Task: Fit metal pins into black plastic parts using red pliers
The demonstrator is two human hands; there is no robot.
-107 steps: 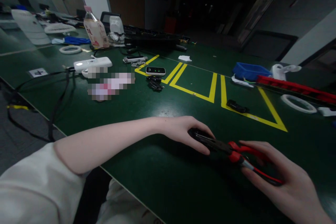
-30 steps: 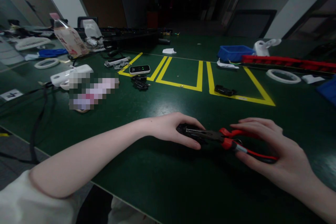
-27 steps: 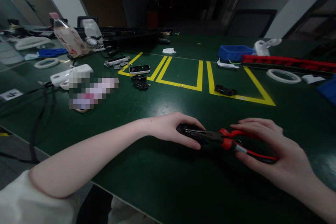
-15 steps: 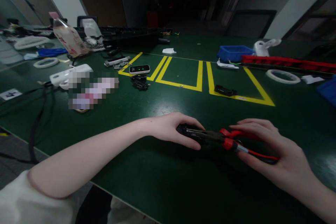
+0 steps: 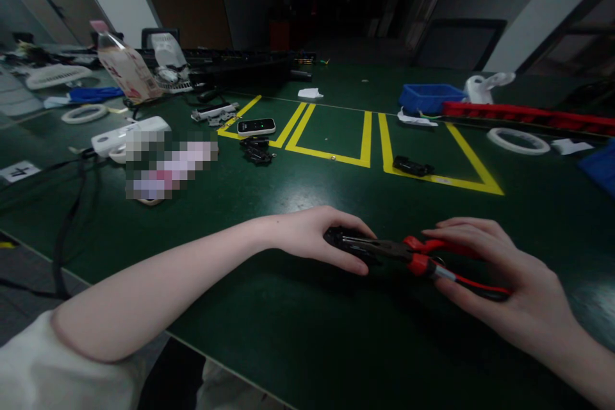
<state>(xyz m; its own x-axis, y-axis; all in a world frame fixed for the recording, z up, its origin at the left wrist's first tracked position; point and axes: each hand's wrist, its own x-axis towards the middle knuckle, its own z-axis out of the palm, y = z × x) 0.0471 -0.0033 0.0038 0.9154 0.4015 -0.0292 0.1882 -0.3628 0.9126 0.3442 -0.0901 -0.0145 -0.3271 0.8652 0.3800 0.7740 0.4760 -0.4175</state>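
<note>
My left hand (image 5: 319,237) is closed around a small black part (image 5: 338,237), which rests at the green table (image 5: 307,314) between thumb and fingers. My right hand (image 5: 500,269) grips the red handles of long-nosed pliers (image 5: 419,257). The pliers point left, and their dark jaws reach the black part inside my left hand. Whether the jaw tips are closed on it cannot be made out. Another black part (image 5: 412,166) lies on the right yellow tape outline, and more black pieces (image 5: 257,150) lie below the left outline.
A white-edged device (image 5: 256,127) with green lights lies in the left outline. Further left are a blurred-out object (image 5: 173,170), a white power strip (image 5: 131,134) with cables and a bottle (image 5: 125,67). At right are a blue bin (image 5: 430,98), a red strip (image 5: 528,116) and a tape roll (image 5: 517,140).
The pliers and my right hand have shifted very slightly to the right. My left hand has hardly moved and keeps its hold.
</note>
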